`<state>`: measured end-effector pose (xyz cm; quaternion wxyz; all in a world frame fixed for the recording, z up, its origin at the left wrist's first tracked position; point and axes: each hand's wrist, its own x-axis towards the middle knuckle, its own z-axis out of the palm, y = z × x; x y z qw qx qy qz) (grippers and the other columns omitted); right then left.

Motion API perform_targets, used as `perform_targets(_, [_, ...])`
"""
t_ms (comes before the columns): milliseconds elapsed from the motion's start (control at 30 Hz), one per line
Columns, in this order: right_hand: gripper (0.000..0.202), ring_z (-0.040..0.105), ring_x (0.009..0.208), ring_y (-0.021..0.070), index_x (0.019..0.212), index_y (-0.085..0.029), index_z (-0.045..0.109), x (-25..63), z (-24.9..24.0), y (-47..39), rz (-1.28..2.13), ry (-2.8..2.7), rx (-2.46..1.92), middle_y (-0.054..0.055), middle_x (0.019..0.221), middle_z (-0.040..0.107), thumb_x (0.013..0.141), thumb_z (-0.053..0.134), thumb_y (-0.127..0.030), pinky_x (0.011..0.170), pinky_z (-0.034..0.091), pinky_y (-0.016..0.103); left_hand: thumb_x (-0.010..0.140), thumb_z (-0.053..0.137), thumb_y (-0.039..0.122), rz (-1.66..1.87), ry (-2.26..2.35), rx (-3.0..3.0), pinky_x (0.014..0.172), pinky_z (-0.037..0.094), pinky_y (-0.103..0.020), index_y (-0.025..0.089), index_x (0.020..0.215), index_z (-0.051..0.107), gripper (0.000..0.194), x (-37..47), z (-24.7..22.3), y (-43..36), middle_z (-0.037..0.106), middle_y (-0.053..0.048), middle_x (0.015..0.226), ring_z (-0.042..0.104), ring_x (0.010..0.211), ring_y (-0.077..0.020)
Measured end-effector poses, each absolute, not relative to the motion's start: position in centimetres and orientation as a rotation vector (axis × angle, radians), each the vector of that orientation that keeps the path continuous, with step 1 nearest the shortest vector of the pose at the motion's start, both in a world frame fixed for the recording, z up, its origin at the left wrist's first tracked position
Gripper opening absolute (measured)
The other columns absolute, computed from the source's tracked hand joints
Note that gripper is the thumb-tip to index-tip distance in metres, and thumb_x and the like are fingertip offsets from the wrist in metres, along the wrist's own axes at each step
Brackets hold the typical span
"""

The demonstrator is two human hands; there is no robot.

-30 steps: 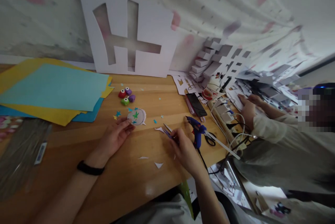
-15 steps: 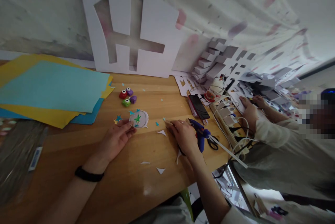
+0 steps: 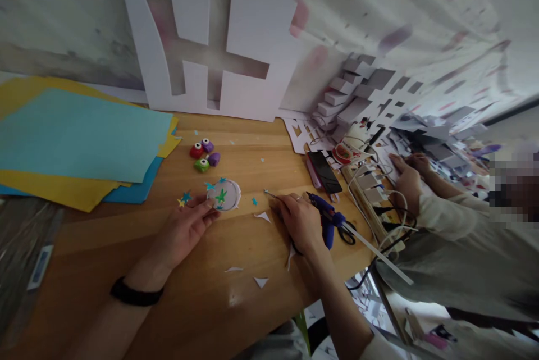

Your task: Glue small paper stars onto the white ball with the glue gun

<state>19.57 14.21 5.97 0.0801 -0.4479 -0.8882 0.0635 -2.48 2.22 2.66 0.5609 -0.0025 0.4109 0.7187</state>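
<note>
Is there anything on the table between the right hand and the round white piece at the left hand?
Yes, small flat things: a blue star lies between the right hand and the round white piece, a white scrap slightly nearer the person. Nothing tall shows there.

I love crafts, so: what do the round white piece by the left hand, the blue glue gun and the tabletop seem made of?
Round white piece: likely matte card or paper, from its pale, flat face; foam is possible.
Blue glue gun: probably moulded plastic, evenly coloured.
Tabletop: wood or wood-look laminate, with long grain streaks and a soft sheen.
</note>
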Motion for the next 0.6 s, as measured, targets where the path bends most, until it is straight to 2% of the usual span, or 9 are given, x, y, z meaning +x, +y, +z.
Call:
perform_targets(67, [0.024,0.068,0.082,0.0219,0.096,-0.019,0.072,19.6,6.7,14.0,0.304,-2.561,-1.315,0.009,0.091,0.075,0.097,0.049,-0.023,0.070,0.047,0.031,0.061,0.084,0.014,1.683,0.959,0.015,0.069,0.055,-0.025,0.019,0.069,0.068,0.019,-2.5,2.7,2.2,0.073,0.001,0.079,0.068,0.075,-0.0135])
perform_targets(233, [0.025,0.062,0.061,0.0156,0.073,-0.019,0.068,19.1,9.5,12.2,1.097,-2.010,-1.128,0.003,0.068,0.070,0.089,0.063,-0.038,0.058,0.047,0.027,0.054,0.088,0.018,1.666,0.988,0.015,0.068,0.055,-0.022,0.019,0.068,0.069,0.023,-2.2,2.9,2.2,0.073,0.003,0.074,0.067,0.072,-0.0118])
perform_targets(333, [0.025,0.061,0.056,0.0138,0.072,-0.019,0.067,18.4,10.7,10.9,1.384,-1.827,-1.055,0.002,0.062,0.068,0.085,0.068,-0.040,0.054,0.047,0.025,0.050,0.089,0.015,1.645,1.037,0.001,0.069,0.055,-0.023,0.019,0.066,0.070,0.025,-2.0,2.8,2.3,0.072,0.002,0.071,0.068,0.071,-0.0129])
perform_targets(433, [0.025,0.061,0.058,0.0131,0.069,-0.018,0.068,17.7,10.9,10.2,1.417,-1.854,-1.018,0.002,0.063,0.067,0.086,0.069,-0.037,0.056,0.048,0.025,0.051,0.091,0.019,1.633,1.046,0.026,0.071,0.054,-0.023,0.020,0.067,0.072,0.025,-2.0,2.8,2.2,0.072,0.002,0.070,0.068,0.073,-0.0143])
perform_targets(600, [0.021,0.060,0.063,0.0140,0.069,-0.019,0.067,16.7,10.3,10.1,1.178,-2.043,-1.007,0.002,0.067,0.067,0.087,0.065,-0.029,0.062,0.047,0.028,0.046,0.094,0.027,1.600,1.088,0.135,0.066,0.052,-0.021,0.021,0.071,0.076,0.031,-1.9,3.1,2.0,0.074,0.002,0.070,0.067,0.068,-0.0125])
